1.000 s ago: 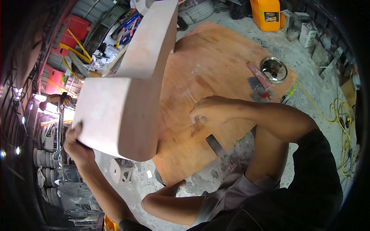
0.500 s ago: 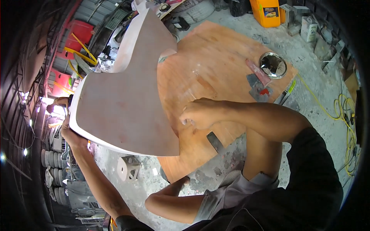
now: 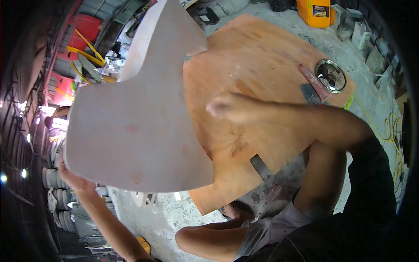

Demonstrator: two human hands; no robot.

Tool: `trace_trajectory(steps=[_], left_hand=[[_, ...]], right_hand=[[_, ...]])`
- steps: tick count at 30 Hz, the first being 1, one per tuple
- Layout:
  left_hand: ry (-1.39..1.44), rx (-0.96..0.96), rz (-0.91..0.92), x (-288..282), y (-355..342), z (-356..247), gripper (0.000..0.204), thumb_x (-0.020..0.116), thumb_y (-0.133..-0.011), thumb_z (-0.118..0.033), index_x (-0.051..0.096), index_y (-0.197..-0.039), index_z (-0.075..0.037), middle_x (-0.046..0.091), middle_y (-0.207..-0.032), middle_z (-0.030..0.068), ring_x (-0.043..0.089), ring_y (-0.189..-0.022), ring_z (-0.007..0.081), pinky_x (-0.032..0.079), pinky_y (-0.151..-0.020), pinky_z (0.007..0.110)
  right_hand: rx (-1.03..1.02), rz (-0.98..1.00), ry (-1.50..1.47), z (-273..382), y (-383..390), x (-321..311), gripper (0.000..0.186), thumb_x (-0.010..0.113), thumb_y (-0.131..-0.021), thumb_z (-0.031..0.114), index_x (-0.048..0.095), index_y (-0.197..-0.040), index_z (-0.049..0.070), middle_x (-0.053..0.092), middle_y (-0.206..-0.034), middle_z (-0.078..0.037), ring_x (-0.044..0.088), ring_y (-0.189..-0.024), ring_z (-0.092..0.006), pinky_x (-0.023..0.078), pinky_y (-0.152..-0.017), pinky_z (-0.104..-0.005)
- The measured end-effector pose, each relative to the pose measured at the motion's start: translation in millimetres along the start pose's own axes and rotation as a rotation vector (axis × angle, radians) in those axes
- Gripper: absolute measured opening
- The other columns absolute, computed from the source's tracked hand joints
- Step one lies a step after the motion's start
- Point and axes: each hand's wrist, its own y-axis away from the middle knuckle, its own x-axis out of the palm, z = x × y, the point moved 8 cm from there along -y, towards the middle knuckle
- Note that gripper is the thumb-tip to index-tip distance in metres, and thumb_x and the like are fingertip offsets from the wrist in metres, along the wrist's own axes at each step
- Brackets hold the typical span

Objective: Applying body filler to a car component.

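Note:
A large curved body panel (image 3: 139, 126), matt grey with faint pinkish patches, fills the left and middle of the view. My left hand (image 3: 72, 177) is closed on its lower left edge, the fingers partly hidden by the panel. To the right of the panel, my right hand (image 3: 231, 108) hovers above a plywood sheet (image 3: 275, 56), apart from the panel. That hand is blurred, so its fingers are unclear. Below it a dark flat strip (image 3: 260, 168) lies at the sheet's near edge.
At the sheet's far right lie a round metal lid (image 3: 330, 76) with residue, a pink tube (image 3: 314, 82) and dark flat scrapers (image 3: 310, 94). Beyond stand a yellow jug (image 3: 313, 13) and a metal can (image 3: 361, 35). A yellow hose (image 3: 388, 126) coils at right. Another person (image 3: 56, 118) is at far left.
My view has shifted, and the panel is tilted so that its pale rim no longer shows along the bottom. My right hand has moved up and away from the dark strip, blurring.

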Motion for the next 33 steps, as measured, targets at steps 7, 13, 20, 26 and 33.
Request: trace_trajectory(steps=[7,13,20,26,33], left_hand=[[-0.086,0.052,-0.073,-61.5,-84.0,78.8,0.041,0.039,-0.102,-0.028,0.06,-0.123,0.0,0.067,-0.114,0.0146,0.067,-0.102,0.0255,0.056,-0.085,0.036],[0.012,-0.061,-0.056,-61.6,-150.4,129.8,0.042,0.039,-0.102,-0.028,0.059,-0.125,0.0,0.066,-0.115,0.0146,0.066,-0.103,0.0256,0.056,-0.085,0.037],[0.151,-0.245,-0.05,-40.1,-219.1,150.7,0.042,0.038,-0.102,-0.028,0.058,-0.126,0.0,0.066,-0.116,0.0146,0.066,-0.104,0.0258,0.055,-0.086,0.037],[0.134,-0.403,-0.088,-44.5,-228.5,152.5,0.042,0.038,-0.102,-0.028,0.057,-0.127,0.0,0.065,-0.117,0.0147,0.065,-0.105,0.0259,0.055,-0.087,0.037],[0.015,-0.485,-0.154,-81.9,-228.3,125.7,0.043,0.038,-0.103,-0.028,0.056,-0.128,0.0,0.065,-0.118,0.0147,0.065,-0.106,0.026,0.054,-0.088,0.037]], right_hand=[[0.468,-0.291,-1.158,-61.0,-183.2,-16.7,0.071,0.044,-0.096,0.063,0.046,-0.141,0.007,0.054,-0.136,-0.014,0.053,-0.122,-0.0264,0.045,-0.098,-0.0442],[0.321,-0.632,-1.281,-52.3,-224.0,-21.9,0.067,0.055,-0.094,0.059,0.046,-0.14,0.011,0.053,-0.137,-0.008,0.053,-0.122,-0.0235,0.048,-0.096,-0.0414],[0.068,-0.51,-1.444,-15.9,-227.5,-67.0,0.069,0.056,-0.094,0.058,0.043,-0.142,0.01,0.051,-0.139,-0.006,0.048,-0.127,-0.0233,0.043,-0.106,-0.0415],[-0.015,-0.437,-1.521,-6.6,-242.4,-104.4,0.069,0.046,-0.097,0.062,0.042,-0.143,0.01,0.051,-0.143,-0.007,0.048,-0.13,-0.0262,0.041,-0.108,-0.0457],[0.046,-0.576,-1.384,44.9,-200.4,-100.6,0.082,0.046,-0.089,0.073,0.043,-0.144,0.013,0.048,-0.146,-0.007,0.044,-0.133,-0.0287,0.038,-0.108,-0.0525]])
